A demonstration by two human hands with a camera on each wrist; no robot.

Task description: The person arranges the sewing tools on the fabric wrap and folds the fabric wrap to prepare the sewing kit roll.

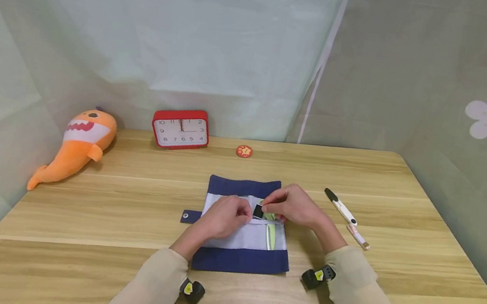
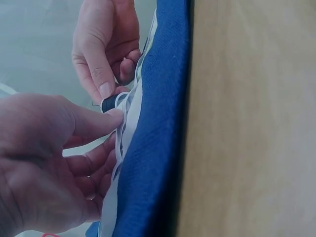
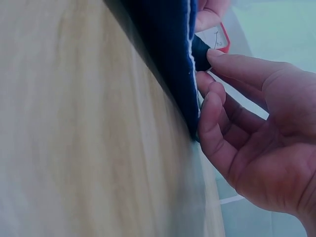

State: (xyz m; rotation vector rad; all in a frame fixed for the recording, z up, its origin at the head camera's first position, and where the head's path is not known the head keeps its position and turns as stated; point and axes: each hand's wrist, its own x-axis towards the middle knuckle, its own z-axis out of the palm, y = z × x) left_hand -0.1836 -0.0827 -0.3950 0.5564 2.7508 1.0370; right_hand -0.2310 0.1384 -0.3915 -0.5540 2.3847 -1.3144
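A navy fabric pouch [image 1: 239, 260] lies unfolded on the table, its pale lining showing and a snap tab at its left side. My right hand [image 1: 294, 206] pinches a small spool of black thread [image 1: 258, 211] between thumb and fingers, close over the lining. In the left wrist view the black spool [image 2: 109, 102] sits right at the white edging of an inner pocket. My left hand [image 1: 227, 217] pinches that pocket edge [image 2: 121, 143] with thumb and fingertips. A light green tool [image 1: 271, 236] with a silver part lies in the pouch's right side, partly behind the pocket band.
Right of the pouch lie a slim white tool with a black end [image 1: 342, 207] and a small pale tool with a metal tip [image 1: 358, 236]. Along the back stand an orange plush shark [image 1: 72, 154], a red alarm clock [image 1: 181, 130] and a round red badge [image 1: 244, 151].
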